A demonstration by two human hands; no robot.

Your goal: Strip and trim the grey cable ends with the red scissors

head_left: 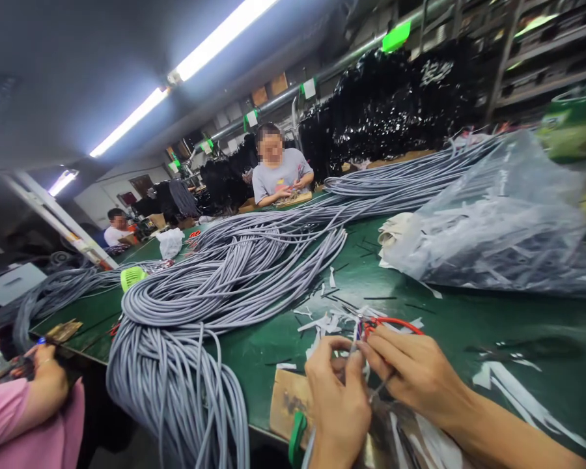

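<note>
My left hand (339, 397) pinches the end of a grey cable (355, 348) between thumb and fingers, with a thin purple wire (358, 329) showing at its tip. Close beside it, my right hand (415, 368) has its fingertips closed at the same cable end; exactly what lies between them is partly hidden. Just beyond my fingers lie red-handled scissors (398, 321) among white paper-like scraps (328, 322). Below the left hand, at the table's edge, sits a worn wooden block (288, 400) with a green clamp-like piece (297, 433).
Large bundles of grey cable (176, 296) cross the green table (449, 319) and hang over its front edge. A clear bag of white strips (498, 234) lies at right. One person (280, 172) works across the table; another's pink sleeve (10, 417) is at left.
</note>
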